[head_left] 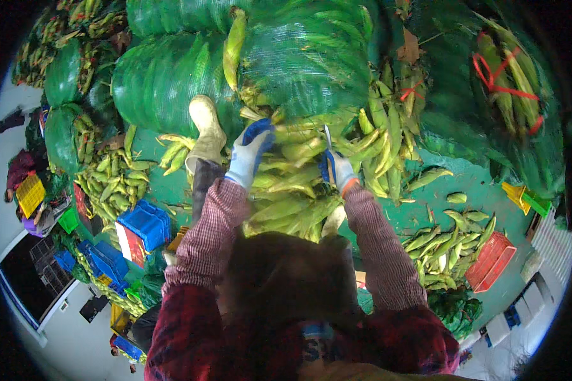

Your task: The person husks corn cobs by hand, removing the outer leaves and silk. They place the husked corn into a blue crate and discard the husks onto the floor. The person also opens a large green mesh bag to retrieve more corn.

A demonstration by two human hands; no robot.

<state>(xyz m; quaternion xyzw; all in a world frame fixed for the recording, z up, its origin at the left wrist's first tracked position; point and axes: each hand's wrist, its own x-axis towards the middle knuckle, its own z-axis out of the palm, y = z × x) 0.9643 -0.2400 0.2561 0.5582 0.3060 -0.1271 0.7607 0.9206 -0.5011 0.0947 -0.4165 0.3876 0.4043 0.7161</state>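
In the head view, the person's left hand (251, 149), in a white and blue glove, is at the left side of a heap of corn ears (289, 187). Its fingers are partly curled, and whether they grip an ear cannot be told. The right hand (339, 167), gloved alike, is at the heap's right side, its fingers wrapped around a small knife (328, 136) whose blade points away from the person. The heap lies between the two forearms, in front of a bulging green mesh sack (305, 63). A second sack (165, 86) lies to the left, with a single ear (234, 51) resting where the two meet. A pale boot (205, 130) shows just beyond the left wrist. On the green floor (397, 213), loose ears lie near a blue crate (147, 225) at left and a red crate (491, 261) at right. Toward the upper right, red ties (492, 79) cross a bunch of ears (518, 76)
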